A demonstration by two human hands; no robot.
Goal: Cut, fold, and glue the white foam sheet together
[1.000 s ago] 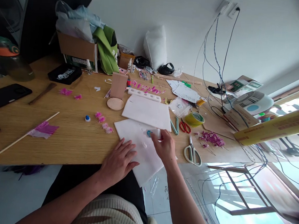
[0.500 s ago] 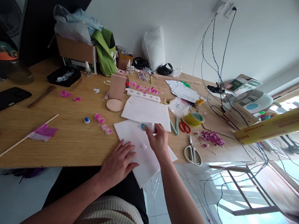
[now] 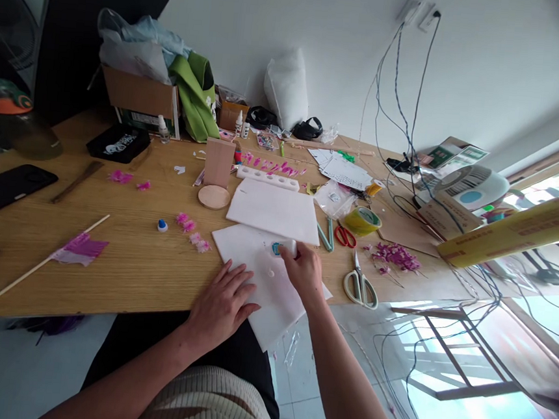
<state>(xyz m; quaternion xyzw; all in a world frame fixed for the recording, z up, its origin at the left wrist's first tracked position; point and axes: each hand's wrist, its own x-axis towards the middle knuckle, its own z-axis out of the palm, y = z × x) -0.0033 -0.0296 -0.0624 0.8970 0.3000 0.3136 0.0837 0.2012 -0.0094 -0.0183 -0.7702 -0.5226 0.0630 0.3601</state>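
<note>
My left hand [image 3: 225, 301] lies flat with fingers stretched over the left edge of a white foam sheet [image 3: 241, 248] at the table's front edge. In my right hand [image 3: 304, 273] is a small white glue bottle [image 3: 286, 246] with a teal label, held tilted just above the same sheet. A white blob [image 3: 270, 273] sits on the sheet below the bottle. Left of the sheet stands a blue-and-white cap [image 3: 162, 225]. Pink fluffy petals [image 3: 200, 243] lie between the cap and the sheet. A second white sheet [image 3: 274, 209] is just behind.
White-handled scissors [image 3: 360, 288], red scissors [image 3: 346, 235] and yellow tape [image 3: 362, 221] lie to the right, near purple petals [image 3: 397, 256]. At left rests a stick with pink-purple paper [image 3: 80, 247]. A wooden stand [image 3: 218, 163] and a filled cardboard box [image 3: 140, 92] are farther back.
My right hand has moved slightly right and nearer to me with the bottle, whose label now shows more. My left hand stays in place on the sheet.
</note>
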